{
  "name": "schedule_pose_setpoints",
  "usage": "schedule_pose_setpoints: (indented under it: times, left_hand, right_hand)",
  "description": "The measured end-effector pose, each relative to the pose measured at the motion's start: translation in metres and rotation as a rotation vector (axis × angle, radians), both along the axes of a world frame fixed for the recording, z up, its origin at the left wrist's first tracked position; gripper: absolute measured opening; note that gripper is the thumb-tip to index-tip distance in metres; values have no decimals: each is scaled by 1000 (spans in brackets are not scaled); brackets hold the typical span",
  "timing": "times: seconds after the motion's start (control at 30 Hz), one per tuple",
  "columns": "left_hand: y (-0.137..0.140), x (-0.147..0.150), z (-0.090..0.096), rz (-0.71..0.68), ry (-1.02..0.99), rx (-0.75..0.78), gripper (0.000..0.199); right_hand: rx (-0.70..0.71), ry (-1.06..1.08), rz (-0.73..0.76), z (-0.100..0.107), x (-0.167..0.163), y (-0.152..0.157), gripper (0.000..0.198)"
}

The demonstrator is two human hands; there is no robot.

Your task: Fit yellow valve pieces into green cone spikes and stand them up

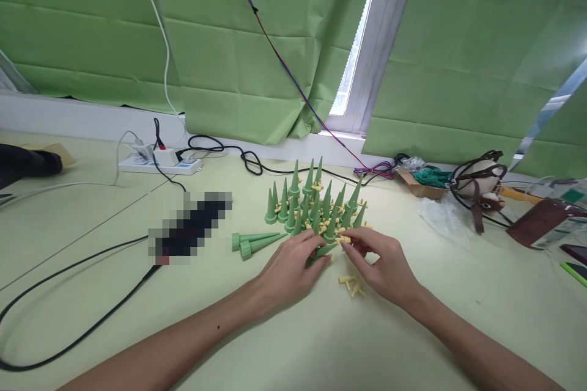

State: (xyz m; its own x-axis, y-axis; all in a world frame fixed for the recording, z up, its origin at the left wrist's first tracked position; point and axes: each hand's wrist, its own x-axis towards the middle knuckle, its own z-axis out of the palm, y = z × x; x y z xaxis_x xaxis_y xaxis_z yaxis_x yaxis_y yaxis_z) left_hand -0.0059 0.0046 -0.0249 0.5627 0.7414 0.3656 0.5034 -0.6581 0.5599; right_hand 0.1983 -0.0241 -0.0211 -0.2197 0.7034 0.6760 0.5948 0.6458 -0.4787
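Note:
My left hand (pixel 291 269) is closed around a green plant watering spike (pixel 326 249), which lies tilted with its tip toward the right. Between the thumb and fingertips of my right hand (pixel 387 266) is a small yellow T-shaped valve (pixel 343 239), close to that tip. Just beyond both hands, a cluster of green spikes (pixel 294 183) stands upright on the table, with yellow valves among them. Two more spikes (pixel 259 245) lie on their sides left of my left hand. A few loose yellow valves (pixel 355 287) rest on the table between my forearms.
A power strip (pixel 131 165) with plugs sits at the back left, and black cables cross the table (pixel 137 317). A dark blurred object (pixel 192 229) lies on the left. To the right are clear plastic bags (pixel 438 217), a cardboard box (pixel 419 186) and a dark red pouch (pixel 536 223).

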Motion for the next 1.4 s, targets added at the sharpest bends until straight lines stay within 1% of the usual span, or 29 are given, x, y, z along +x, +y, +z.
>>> schedule_pose_setpoints:
  times: [0.07, 0.27, 0.5, 0.6, 0.7, 0.8, 0.9, 1.03, 1.23, 1.4]
  left_hand:
    - [0, 0, -1, -9, 9, -12, 14]
    - [0, -1, 0, -14, 54, -34, 22]
    - [2, 0, 0, -47, 44, -46, 11]
    - [2, 0, 0, -41, 35, -26, 17]
    - [2, -1, 1, -19, -6, 5, 23]
    - [2, 0, 3, 32, -93, 13, 21]
    - [2, 0, 6, 78, -192, -11, 23]
    - [1, 0, 8, 94, -285, -55, 24]
    - [1, 0, 7, 93, -309, -68, 24]
    - [2, -1, 5, 75, -301, -24, 22]
  right_hand:
    - [-18, 6, -4, -1, 0, 0, 13]
    - [-81, 18, -21, -3, 1, 1, 13]
    - [-108, 11, -30, -4, 2, 1, 12]
    - [-105, 12, -30, -4, 2, 2, 12]
    - [-97, 18, -30, -4, 2, 2, 13]
    - [-83, 32, -34, -2, 2, 1, 13]
    - [-65, 44, -33, -1, 2, 0, 13]
    - [-47, 43, -27, 0, 1, 0, 12]
    - [-60, 36, -24, -1, 2, 0, 12]
    - [-64, 30, -4, -2, 2, -1, 13]
